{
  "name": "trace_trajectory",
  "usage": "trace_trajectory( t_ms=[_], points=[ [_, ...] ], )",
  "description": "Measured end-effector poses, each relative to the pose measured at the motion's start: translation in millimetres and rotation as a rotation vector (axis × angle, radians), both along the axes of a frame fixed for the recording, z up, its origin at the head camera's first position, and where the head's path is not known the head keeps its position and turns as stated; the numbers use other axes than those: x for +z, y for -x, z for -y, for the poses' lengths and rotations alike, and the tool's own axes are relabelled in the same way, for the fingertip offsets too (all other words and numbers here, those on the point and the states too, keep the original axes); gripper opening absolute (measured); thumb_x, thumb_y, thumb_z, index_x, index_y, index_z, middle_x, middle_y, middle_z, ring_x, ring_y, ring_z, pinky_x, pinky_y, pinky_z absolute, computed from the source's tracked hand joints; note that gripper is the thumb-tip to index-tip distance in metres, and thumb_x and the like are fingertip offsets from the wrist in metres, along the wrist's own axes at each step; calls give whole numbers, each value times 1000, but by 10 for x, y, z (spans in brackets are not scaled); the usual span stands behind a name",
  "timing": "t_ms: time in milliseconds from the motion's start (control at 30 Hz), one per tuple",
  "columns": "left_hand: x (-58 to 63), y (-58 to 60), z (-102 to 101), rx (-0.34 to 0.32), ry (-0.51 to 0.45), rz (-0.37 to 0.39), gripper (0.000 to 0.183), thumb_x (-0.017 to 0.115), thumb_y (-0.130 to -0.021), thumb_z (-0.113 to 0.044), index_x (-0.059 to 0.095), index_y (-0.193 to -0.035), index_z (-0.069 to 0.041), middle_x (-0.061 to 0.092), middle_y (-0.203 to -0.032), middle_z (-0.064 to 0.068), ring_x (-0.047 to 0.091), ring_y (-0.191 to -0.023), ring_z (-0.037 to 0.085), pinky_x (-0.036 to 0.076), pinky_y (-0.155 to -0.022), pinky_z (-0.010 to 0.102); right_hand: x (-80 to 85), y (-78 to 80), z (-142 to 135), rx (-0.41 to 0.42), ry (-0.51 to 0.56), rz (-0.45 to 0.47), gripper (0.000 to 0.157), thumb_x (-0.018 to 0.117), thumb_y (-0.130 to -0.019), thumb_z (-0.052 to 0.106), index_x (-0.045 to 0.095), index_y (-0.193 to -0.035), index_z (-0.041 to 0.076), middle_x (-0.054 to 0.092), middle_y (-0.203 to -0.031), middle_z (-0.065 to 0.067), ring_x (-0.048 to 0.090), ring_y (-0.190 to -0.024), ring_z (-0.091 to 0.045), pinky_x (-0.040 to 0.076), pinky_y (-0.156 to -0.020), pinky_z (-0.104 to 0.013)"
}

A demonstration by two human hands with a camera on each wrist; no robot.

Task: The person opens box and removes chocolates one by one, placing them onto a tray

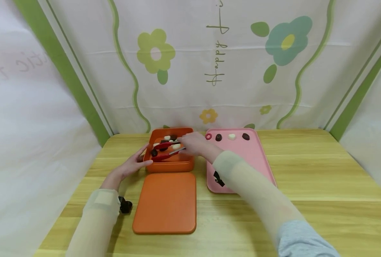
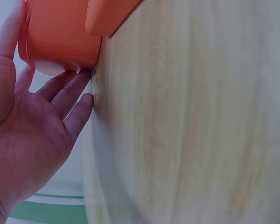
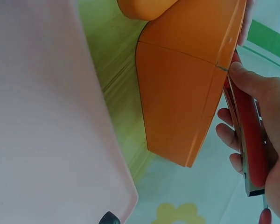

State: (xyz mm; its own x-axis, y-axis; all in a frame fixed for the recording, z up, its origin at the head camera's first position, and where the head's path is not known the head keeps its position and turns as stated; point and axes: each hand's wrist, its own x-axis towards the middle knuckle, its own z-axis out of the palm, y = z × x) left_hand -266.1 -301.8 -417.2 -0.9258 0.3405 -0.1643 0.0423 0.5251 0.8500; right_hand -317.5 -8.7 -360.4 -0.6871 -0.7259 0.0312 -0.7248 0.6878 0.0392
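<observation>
My right hand [image 1: 195, 144] grips a pair of tongs [image 1: 163, 156] with red tips, which reach spread apart into an orange box [image 1: 169, 167]. Inside the box lie several small dark and white pieces that look like chocolates, among them a dark piece [image 1: 154, 152] close to the tongs' tips. Whether the tongs touch any piece, I cannot tell. At the box's left front corner rests my left hand [image 1: 131, 166], its thumb along the front and its fingers extended against the left side. The right wrist view shows the tongs' red handle [image 3: 252, 140] within the right hand.
A flat orange lid [image 1: 164, 203] lies in front of the box. To the right, a pink tray [image 1: 251, 153] bears a red ring [image 1: 206, 136], a dark piece [image 1: 218, 137], a white piece [image 1: 231, 136] and another dark piece [image 1: 245, 136] along its far edge. A printed curtain hangs behind.
</observation>
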Motion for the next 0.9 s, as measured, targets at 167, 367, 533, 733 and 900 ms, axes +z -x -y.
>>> trace_trajectory(
  t_ms=[167, 367, 533, 733, 900],
  points=[
    [-16, 7, 4, 1, -7, -6, 82, 61, -98, -30, 6, -158, -26, 9, -160, 21, 17, -141, 47, 16, -109, 62, 5, 7, 35, 16, 5, 4, 41, 67, -91, 38, 65, -123, 12, 68, -105, 0, 62, -94, -19, 50, -83, -33],
    [-21, -3, -6, -7, -15, -12, 82, 61, -98, -29, 6, -158, -24, 7, -160, 19, 18, -140, 48, 17, -109, 63, -2, 2, 34, 6, -8, -5, 43, 67, -92, 39, 64, -126, 13, 68, -109, -1, 62, -97, -18, 50, -86, -32],
    [-22, -7, -15, 0, -5, -10, 82, 60, -98, -31, 6, -158, -25, 6, -161, 18, 17, -140, 48, 17, -109, 63, 16, -33, 70, -7, -40, -18, 43, 65, -93, 38, 62, -128, 13, 68, -111, -1, 62, -99, -18, 51, -84, -33],
    [-23, 2, -11, -1, -3, -11, 82, 60, -98, -31, 5, -158, -25, 5, -161, 18, 17, -140, 49, 17, -109, 64, 34, -50, 68, 3, -36, -8, 39, 66, -93, 35, 65, -125, 12, 69, -106, -1, 62, -94, -19, 51, -82, -32],
    [-15, 5, -13, 1, 0, -5, 84, 61, -97, -31, 4, -158, -25, 6, -160, 20, 20, -139, 50, 20, -108, 64, 40, -57, 49, 6, -35, -12, 37, 67, -92, 36, 66, -121, 12, 68, -100, 1, 62, -87, -18, 51, -78, -30]
  ],
)
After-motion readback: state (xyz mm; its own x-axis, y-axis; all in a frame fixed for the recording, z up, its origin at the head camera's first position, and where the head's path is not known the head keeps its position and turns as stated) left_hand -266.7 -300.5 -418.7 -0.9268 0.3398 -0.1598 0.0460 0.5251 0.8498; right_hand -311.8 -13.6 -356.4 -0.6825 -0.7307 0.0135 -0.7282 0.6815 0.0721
